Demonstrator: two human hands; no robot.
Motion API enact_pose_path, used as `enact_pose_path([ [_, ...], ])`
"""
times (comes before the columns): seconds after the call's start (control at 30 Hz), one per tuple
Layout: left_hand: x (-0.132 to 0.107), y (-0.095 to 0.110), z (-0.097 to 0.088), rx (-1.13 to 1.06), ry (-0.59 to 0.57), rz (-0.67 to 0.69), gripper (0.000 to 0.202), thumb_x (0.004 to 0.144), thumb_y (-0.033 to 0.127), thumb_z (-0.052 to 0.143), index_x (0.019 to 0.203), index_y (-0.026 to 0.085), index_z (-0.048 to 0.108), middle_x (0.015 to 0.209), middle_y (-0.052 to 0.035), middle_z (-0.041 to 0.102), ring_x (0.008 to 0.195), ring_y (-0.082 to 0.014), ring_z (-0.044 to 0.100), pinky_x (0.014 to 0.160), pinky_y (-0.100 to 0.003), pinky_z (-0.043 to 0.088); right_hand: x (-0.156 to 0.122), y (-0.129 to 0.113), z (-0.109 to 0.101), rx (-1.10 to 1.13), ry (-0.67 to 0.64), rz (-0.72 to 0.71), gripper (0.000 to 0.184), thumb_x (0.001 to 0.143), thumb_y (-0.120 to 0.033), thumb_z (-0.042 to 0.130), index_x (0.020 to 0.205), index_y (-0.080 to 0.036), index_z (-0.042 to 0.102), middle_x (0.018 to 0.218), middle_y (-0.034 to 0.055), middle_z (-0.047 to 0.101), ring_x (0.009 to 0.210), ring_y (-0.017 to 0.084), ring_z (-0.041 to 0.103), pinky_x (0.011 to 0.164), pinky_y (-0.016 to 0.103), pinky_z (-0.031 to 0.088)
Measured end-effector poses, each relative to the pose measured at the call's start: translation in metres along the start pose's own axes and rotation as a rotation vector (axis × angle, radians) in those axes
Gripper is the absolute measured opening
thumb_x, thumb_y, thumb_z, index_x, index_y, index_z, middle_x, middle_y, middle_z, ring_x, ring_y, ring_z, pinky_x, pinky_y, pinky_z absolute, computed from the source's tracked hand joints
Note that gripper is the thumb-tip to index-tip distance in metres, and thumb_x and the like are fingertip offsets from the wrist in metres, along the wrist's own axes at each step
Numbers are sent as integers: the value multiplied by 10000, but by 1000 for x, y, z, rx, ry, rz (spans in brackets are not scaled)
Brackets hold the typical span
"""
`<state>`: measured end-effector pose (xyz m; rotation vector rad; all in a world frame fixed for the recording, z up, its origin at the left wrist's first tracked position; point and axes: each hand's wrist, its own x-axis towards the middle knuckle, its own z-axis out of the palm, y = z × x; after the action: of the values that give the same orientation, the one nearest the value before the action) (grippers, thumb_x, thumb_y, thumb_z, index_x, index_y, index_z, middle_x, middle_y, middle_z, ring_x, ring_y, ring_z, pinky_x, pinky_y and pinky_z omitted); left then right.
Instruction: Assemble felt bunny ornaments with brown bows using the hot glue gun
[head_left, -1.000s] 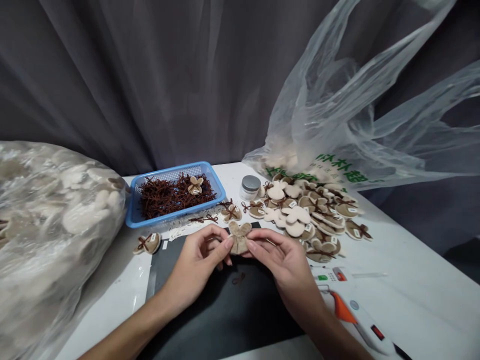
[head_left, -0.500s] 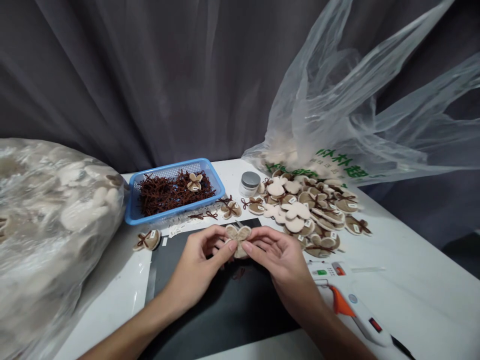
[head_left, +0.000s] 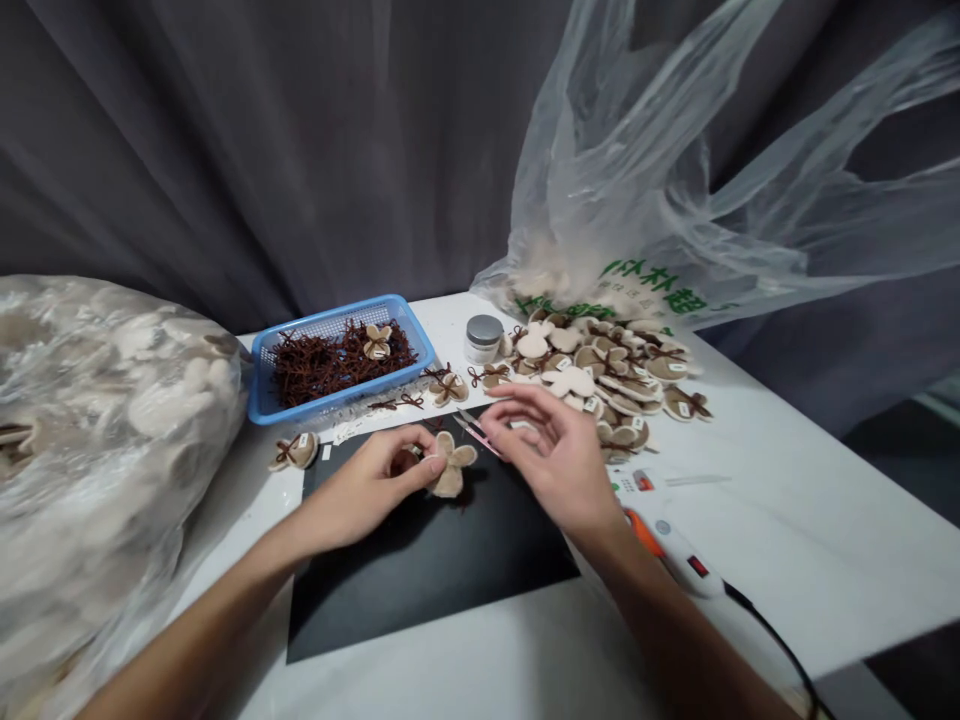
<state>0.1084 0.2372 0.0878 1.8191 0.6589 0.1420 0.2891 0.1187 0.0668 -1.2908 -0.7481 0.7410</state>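
My left hand (head_left: 386, 475) pinches a small beige plush bunny-shaped piece (head_left: 448, 475) by its left side, between thumb and fingers, over the black mat (head_left: 420, 590). Two rounded ears point up and to the right. To the right, my right hand (head_left: 544, 440) is beside a small pink-handled tool (head_left: 480, 432) with pointed metal tips; I cannot tell tweezers from snips. The tool lies at the mat's far edge. My right fingers are spread and curved around its handle end, not visibly closed on it.
A blue basket (head_left: 341, 400) holds brown cord bows. A lidded jar (head_left: 484, 340) stands beside a heap of bunny pieces (head_left: 600, 375), with a plastic bag (head_left: 637, 220) behind. A large full bag (head_left: 97, 480) is on the left. A glue gun (head_left: 686, 560) and its cord lie right.
My right hand has let go of the plush piece and moved right, to the pink-handled tool. My left hand keeps the piece, now slightly left and turned. The view has shifted a little.
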Motion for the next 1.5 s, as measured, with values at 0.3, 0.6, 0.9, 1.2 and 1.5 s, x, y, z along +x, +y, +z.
enact_pose_path([
  [0.3,-46,-40,30,145,120,9,448,946,585,684,1220,230,706,733,-9,704,547,-186,588,506,-256,416,-81,-7,-90,-787,532,-161,304,974,-532,672,999,-231,706,1008,98,731,934,294,631,870,425,476],
  [0.6,-96,-48,64,638,233,353,326,1078,454,545,1255,244,721,1203,-114,744,995,-265,713,890,-385,568,-130,46,-139,-1270,354,178,748,765,-801,660,1178,-180,605,1045,162,634,955,390,547,921,543,428],
  [0.9,-103,-59,60,858,85,683,359,1103,227,510,1430,128,622,1360,-159,767,1276,-282,724,1039,-374,550,-117,30,-117,-1228,422,433,561,606,-706,807,879,-299,533,647,-12,559,587,268,520,557,383,397],
  [1.2,-90,-66,63,817,75,675,485,1098,191,483,1569,80,503,1487,-177,686,1407,-295,642,1161,-415,535,-126,15,-58,-1063,371,261,651,716,-706,813,683,-309,298,494,-99,342,470,148,326,470,303,292],
  [1.5,-88,-74,65,868,123,761,462,1070,136,510,1515,21,562,1561,-168,628,1475,-280,580,1249,-383,469,-127,40,-55,-1157,381,192,498,748,-672,773,706,-282,467,483,-91,450,443,146,388,481,289,326],
])
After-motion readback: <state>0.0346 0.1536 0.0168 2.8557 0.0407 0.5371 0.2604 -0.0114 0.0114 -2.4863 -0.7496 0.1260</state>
